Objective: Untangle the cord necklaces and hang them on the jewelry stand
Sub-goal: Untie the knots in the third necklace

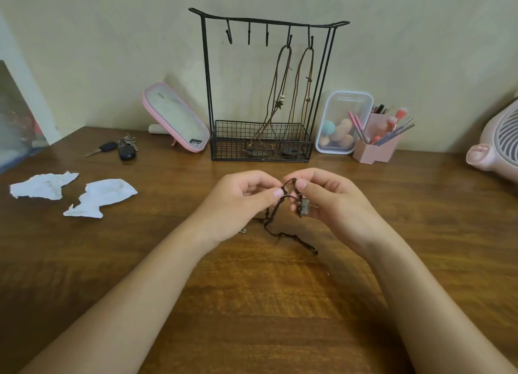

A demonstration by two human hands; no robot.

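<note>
A dark cord necklace (283, 222) is pinched between both hands just above the wooden table (252, 303), its loose, kinked end trailing onto the wood. The left hand (241, 202) grips the cord between thumb and forefinger; the right hand (328, 199) nips the loop and also closes on its small grey pendant (305, 206). Behind, the jewelry stand (266, 93) already carries 2 brown necklaces (294, 93) on its 2 right hooks; 3 hooks are free. This cord looks still knotted, so untangling and hanging remain.
</note>
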